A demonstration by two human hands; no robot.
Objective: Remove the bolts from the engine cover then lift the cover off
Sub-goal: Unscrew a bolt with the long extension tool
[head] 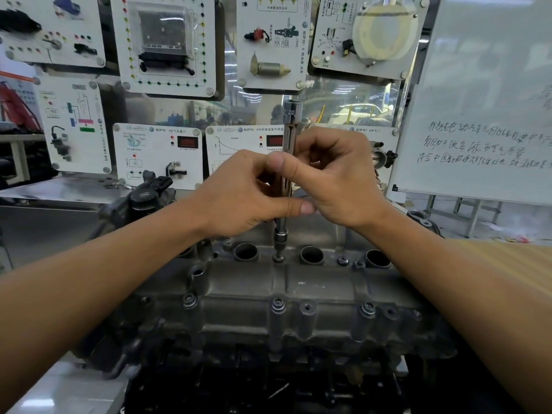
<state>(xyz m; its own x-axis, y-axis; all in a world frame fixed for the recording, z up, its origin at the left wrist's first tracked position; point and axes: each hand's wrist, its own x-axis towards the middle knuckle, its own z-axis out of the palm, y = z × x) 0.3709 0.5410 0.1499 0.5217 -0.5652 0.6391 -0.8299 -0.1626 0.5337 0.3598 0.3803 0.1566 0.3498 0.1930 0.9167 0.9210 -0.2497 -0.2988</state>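
Step in hand: spinning out the centre rear bolt (278, 259) of the engine cover (322, 283) by finger. The cover sits bolted on the cylinder head directly below the hands, with spark plug wells (312, 254) along its far edge. A long socket extension (289, 130) stands near upright with its lower end on the bolt head; no ratchet handle is on the top end. The left hand (248, 192) pinches the shaft low down, thumb across the front. The right hand (337, 177) pinches it just above, thumb and fingers curled round the bar. Both hands grasp the tool; neither is free. Judgement: the bolt is probably cracked loose, else finger torque would not serve. Cannot tell from this view how far it has risen. To do it well: keep the bar in line with the bolt axis so the bit does not cam out, use light downward pressure only, and roll the shaft anticlockwise between the fingers, hands alternating. When the thread runs out, lift straight and catch the bolt, since the open wells on either side would swallow a dropped one. The front-row bolts (278, 303) appear seated, likewise one at right rear (343, 260), so the cover lift is some way off. Back the rest out evenly to avoid straining the cover.
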